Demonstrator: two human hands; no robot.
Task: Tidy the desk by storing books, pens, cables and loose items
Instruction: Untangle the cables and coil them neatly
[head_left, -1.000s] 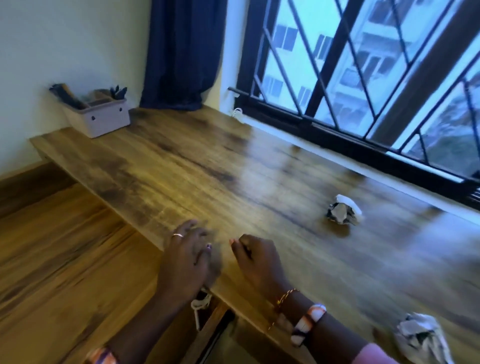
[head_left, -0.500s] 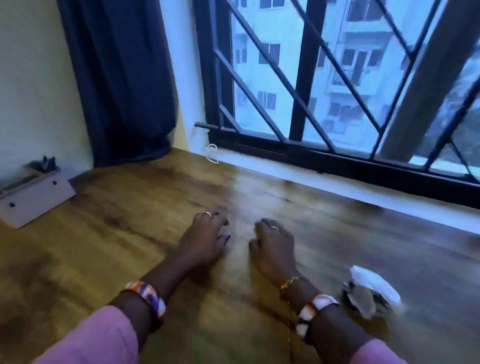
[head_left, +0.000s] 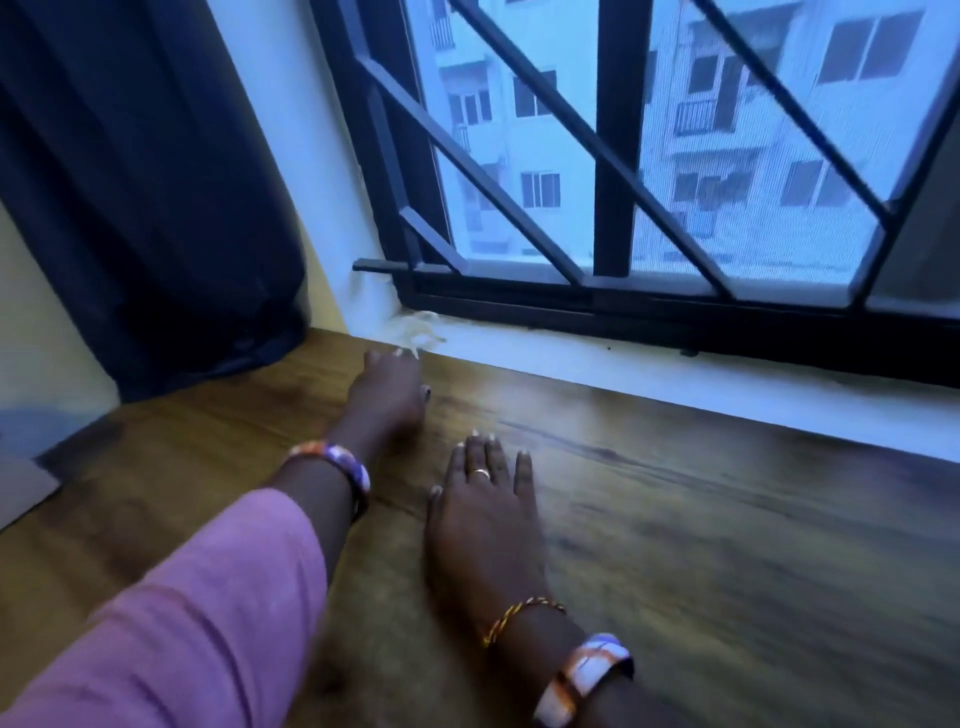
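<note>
At the far corner of the wooden desk, where it meets the white sill under the barred window, sits the item in hand: a small pale tangle, blurred, possibly a coiled cable, lying on the sill edge at 12 o'clock from the left hand.

Hands: the left hand reaches toward the tangle, fingertips at or just short of it; blur hides contact, and whether the fingers are spread or closing cannot be told. The right hand lies flat on the desk at 5 o'clock from the left, fingers straight and spread, holding nothing.

Risks: a hasty grab may nudge the light tangle deeper into the corner against the window frame, or snag a loop on the short black bar projecting just above it. The dark curtain, at 10 o'clock from the hand, could catch a trailing end.

Room: wall and sill close off 12 o'clock. Bare desk lies open from 3 through 6 o'clock, so withdrawal toward the person looks unobstructed.
</note>
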